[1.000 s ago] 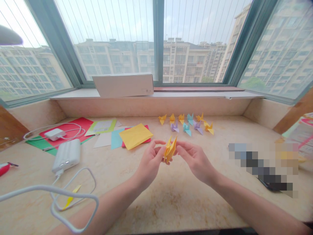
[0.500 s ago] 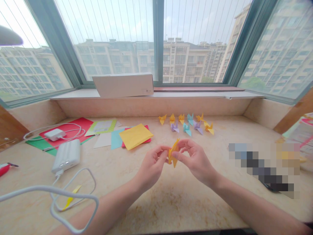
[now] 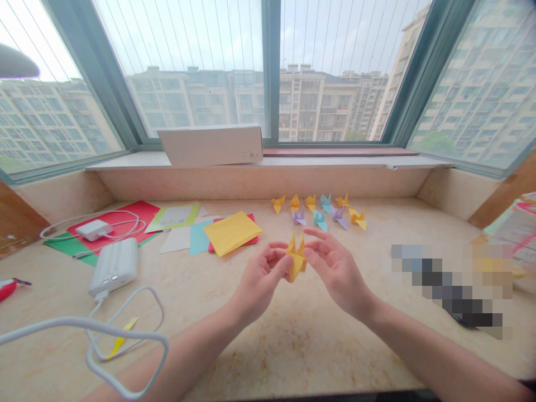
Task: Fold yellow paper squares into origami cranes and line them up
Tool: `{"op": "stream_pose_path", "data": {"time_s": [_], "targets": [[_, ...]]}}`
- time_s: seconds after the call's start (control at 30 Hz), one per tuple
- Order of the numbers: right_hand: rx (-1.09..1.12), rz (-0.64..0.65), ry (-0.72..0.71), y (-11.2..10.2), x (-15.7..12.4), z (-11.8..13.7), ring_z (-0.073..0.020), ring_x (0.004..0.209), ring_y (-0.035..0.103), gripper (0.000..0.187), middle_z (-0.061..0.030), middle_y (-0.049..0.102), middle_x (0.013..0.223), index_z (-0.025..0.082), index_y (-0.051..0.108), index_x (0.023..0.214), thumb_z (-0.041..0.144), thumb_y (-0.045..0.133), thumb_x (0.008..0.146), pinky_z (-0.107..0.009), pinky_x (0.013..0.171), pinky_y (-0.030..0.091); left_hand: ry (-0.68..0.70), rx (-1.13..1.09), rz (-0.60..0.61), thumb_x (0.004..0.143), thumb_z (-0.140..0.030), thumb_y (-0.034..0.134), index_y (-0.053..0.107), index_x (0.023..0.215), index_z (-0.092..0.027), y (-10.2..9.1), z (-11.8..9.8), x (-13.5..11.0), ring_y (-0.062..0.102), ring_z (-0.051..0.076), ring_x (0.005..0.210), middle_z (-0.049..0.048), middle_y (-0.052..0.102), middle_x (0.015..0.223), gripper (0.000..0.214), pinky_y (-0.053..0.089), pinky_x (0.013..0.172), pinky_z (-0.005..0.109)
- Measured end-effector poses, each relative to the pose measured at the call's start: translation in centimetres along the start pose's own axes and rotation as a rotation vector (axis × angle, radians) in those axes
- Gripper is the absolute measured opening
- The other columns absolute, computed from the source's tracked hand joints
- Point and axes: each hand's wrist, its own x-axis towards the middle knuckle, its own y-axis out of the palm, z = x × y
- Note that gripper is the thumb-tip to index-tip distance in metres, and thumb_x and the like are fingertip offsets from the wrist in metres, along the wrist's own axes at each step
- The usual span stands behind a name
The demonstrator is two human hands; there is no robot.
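A small orange folded paper crane (image 3: 296, 258) is held above the marble sill between both hands. My left hand (image 3: 260, 277) pinches its left side with curled fingers. My right hand (image 3: 335, 269) pinches its right side with thumb and forefinger, the other fingers fanned out. Two pointed tips of the paper stand upward. Behind them on the sill stands a group of several finished paper cranes (image 3: 320, 212) in orange, purple and light blue.
A stack of coloured paper sheets (image 3: 231, 231) lies to the left, with red and green sheets (image 3: 113, 226) further left under a white charger (image 3: 94, 229). A white power bank (image 3: 114, 266) and looping cable (image 3: 125, 335) sit front left. A white box (image 3: 211, 145) rests on the window ledge.
The orange paper has been turned in my fingers: from a tilted, narrow shape half a second ago to upright with two points up. Both hands stay in the same spot.
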Motion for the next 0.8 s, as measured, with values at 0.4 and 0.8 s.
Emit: {"op": "stream_pose_path", "data": {"time_s": [0.4,0.8], "targets": [[0.007,0.024,0.020,0.05,0.06,0.01,-0.0202,0.085,0.070,0.034,-0.0059,0.073,0.095,0.022,0.061,0.121,0.036,0.064,0.090,-0.039,0.083,0.057,0.038,0.060,-0.063,0.091,-0.035,0.064,0.055,0.092,-0.017,0.16,-0.05,-0.12,0.062,0.014,0.069,0.0002,0.066,0.075,0.020,0.050,0.066,0.027],[-0.077,-0.017,-0.019,0.12,0.00,-0.18,-0.0179,0.077,0.065,0.027,-0.0042,0.072,0.088,0.021,0.067,0.109,0.036,0.070,0.086,-0.034,0.073,0.053,0.030,0.120,0.053,0.089,-0.037,0.070,0.064,0.110,-0.017,-0.14,0.86,-0.33,0.066,0.021,0.097,0.0094,0.069,0.111,0.030,0.053,0.084,0.034]]}}
